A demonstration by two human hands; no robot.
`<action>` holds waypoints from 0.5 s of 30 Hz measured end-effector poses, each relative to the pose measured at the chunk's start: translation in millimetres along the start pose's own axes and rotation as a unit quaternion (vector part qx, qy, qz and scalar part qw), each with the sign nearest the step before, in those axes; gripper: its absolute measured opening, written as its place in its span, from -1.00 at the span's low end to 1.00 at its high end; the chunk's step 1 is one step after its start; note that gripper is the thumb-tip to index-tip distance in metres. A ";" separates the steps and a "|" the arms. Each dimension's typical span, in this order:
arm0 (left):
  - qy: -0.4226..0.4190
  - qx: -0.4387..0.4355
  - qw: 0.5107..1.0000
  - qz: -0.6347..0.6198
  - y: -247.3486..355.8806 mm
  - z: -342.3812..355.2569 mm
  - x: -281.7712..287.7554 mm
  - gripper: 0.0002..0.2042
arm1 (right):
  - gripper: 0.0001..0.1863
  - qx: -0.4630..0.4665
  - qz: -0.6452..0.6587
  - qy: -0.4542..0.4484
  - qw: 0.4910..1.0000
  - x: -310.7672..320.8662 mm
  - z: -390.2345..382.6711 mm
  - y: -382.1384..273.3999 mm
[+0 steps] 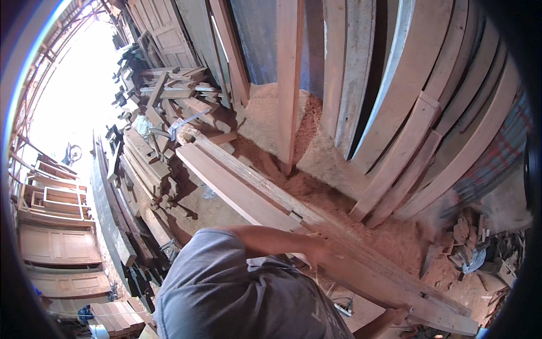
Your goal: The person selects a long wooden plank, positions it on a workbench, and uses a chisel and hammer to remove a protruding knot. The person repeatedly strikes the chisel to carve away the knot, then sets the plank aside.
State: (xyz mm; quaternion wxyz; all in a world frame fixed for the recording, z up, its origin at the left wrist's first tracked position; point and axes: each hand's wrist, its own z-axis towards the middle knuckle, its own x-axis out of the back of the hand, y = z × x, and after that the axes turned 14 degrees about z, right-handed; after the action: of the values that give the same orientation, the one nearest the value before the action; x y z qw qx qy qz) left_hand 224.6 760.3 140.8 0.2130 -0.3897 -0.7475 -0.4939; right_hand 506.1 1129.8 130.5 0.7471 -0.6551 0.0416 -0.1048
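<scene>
My left hand point(317, 248) grips a long, pale reddish board point(234, 183) that runs diagonally from upper left to lower right, resting along a rougher timber point(206, 150). My right hand point(397, 316) holds the lower edge of the same board near its right end, partly out of sight underneath. A grey metal tool point(179, 125) lies across the far end of the timber. My grey-sleeved shoulder and torso hide part of what is below.
Tall planks point(333, 68) lean against the back wall above piled sawdust point(307, 135). Loose timber point(141, 158) is heaped at the left, beside stacked door panels point(59, 243) and a bright opening. Scrap offcuts point(480, 254) lie at the right.
</scene>
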 end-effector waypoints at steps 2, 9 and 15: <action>0.091 0.018 0.996 0.010 -6.0 -5.8 -24.9 0.08 | -0.18 0.024 -0.019 -0.021 0.999 -6.1 -8.6 1.6; 0.127 0.115 0.977 0.126 23.1 -36.6 25.2 0.12 | -0.18 0.124 -0.049 -0.066 0.989 -34.2 -53.2 -10.5; 0.231 0.109 0.951 0.173 -5.6 -24.8 10.5 0.02 | -0.18 0.144 -0.035 -0.115 0.982 -65.8 -74.5 -21.3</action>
State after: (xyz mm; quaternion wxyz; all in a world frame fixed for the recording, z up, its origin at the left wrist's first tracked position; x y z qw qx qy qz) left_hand 212.2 740.7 155.4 0.5031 -0.3630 -0.6481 -0.4416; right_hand 425.0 1068.8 136.3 0.8292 -0.5495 -0.0831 -0.0592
